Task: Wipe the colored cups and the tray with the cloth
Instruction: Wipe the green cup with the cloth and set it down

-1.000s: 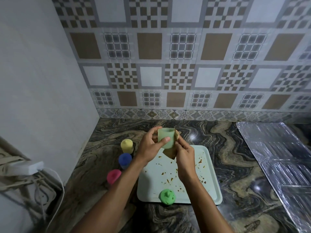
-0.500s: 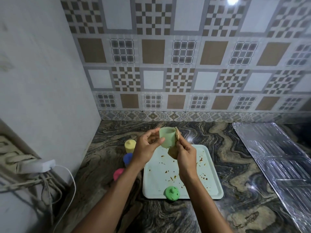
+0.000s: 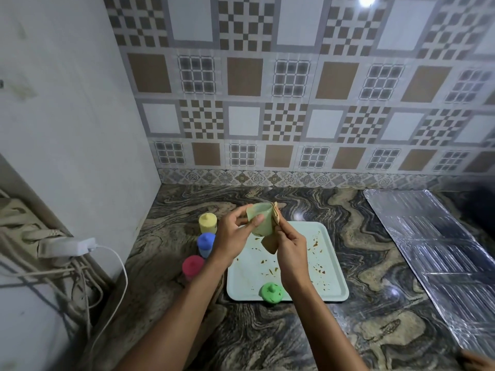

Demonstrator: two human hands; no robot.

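Home kitchen, tiled backsplash (image 3: 294, 103), marble counter (image 3: 375, 236)

There were five cups in all: one pale green cup (image 3: 261, 219), one yellow cup (image 3: 207, 223), one blue cup (image 3: 206, 243), one red cup (image 3: 192, 266) and one bright green cup (image 3: 271, 293). There was one tray (image 3: 329, 263), one cloth (image 3: 270, 243), one foil sheet (image 3: 434, 250) and one white charger (image 3: 67, 246). Two hands showed: the left hand (image 3: 233, 236) and the right hand (image 3: 290, 250).

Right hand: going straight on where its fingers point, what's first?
The right hand pinches a brown cloth against the pale green plastic cup held by the left hand, so the cup likely comes first; depth beyond is unclear.
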